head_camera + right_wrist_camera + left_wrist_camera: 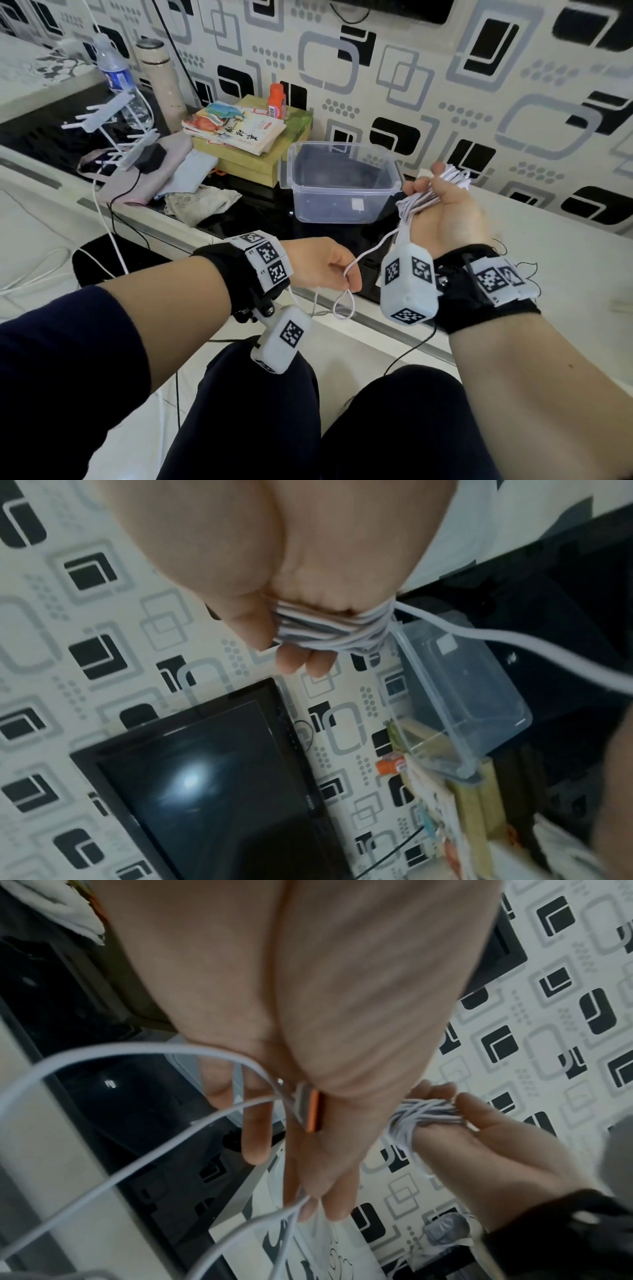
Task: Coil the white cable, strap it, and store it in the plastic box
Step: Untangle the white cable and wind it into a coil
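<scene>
Black and grey squares cover the wall (428, 68) behind a low white shelf with a dark glass top (260, 212). On that dark top stands the plastic box (337, 185), see-through and with no lid on it.

Just to the right of the box, the right hand (445, 209) is up in the air, palm up. Its fingers are curled round a bundle of the white cable (430, 193), wound in many loops. From the right wrist view the loops (329, 627) cross the palm, and some turns go round the bundle.

One loose strand (368, 253) runs from the bundle down to the left hand (325, 263), which is below the box and nearer the person. That hand pinches the strand between thumb and fingertips, and a small loop (344, 305) hangs under it. In the left wrist view a small grey and orange piece (310, 1110) sits against the palm; it may be the cable's plug, but the picture is too blurry to be sure.

Left of the box lies a stack of books (236, 130) with an orange bottle (276, 100) on top. Further left are a water bottle (114, 73), a tall flask (161, 78) and a crumpled cloth (202, 204). Up on the wall above the box hangs a dark screen (212, 772). Dark trouser legs (260, 421) fill the bottom of the head view.
</scene>
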